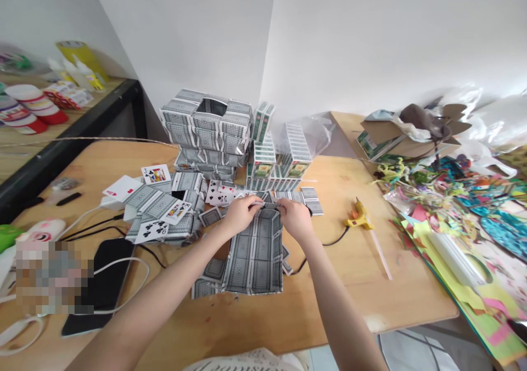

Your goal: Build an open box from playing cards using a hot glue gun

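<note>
From the head view, we have both hands at the far edge of an open tray of patterned playing cards (255,250), which lies on the wooden table (329,299) in front of us, its long body reaching back toward our chest. To work this edge well, we would do best to pinch lightly at both ends, hold the rim level and press the folds flat without bending the cards or pulling the joined panels apart. Our left hand (242,214) has thumb and forefinger nearly together, grasping the rim near its left end; our right hand (294,217) pinches the same rim near its right end, the fingers bent and the opening small. We cannot tell exactly how the fingertips meet beneath the edge. Loose cards (206,287) lie beside the tray on its left; beyond it stand card packs (263,168) and a patterned card box (208,124). The yellow glue gun (361,217) rests to the right, apart from our hands, so we would mind its cord.
</note>
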`<state>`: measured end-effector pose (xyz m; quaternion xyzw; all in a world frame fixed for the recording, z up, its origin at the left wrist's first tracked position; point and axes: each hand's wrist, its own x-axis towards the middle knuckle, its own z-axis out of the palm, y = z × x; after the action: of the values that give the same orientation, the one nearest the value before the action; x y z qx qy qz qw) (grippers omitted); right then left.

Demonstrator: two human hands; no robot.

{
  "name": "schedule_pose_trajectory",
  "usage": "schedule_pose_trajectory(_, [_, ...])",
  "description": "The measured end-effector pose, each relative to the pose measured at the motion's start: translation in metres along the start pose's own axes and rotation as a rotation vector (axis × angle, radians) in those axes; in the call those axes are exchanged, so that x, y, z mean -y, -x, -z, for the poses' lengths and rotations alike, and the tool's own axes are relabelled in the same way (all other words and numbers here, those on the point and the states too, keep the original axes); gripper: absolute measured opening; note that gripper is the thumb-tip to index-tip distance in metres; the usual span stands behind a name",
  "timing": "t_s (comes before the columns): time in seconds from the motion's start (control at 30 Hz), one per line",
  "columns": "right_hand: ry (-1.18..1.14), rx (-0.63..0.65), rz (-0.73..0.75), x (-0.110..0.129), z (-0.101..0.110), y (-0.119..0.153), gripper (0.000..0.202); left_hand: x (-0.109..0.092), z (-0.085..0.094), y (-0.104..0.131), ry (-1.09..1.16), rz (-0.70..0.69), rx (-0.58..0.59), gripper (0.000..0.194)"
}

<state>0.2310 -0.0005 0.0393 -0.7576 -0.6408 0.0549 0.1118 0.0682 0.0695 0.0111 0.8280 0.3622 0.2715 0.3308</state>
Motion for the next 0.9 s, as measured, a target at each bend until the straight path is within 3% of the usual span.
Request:
schedule_pose_trajectory(0.5, [0.115,0.136,0.000,0.0054,0.0065,-0.0039,0.020,0.0013,-0.0013,0.0014,-0.028,-0.084,0.003,0.017])
schedule_pose_trajectory(0.9, [0.125,0.097,0.013,0.0030,0.0037,-0.0023,0.019,0.0005,-0.0001,0.0002,-0.038,-0.070,0.007,0.013])
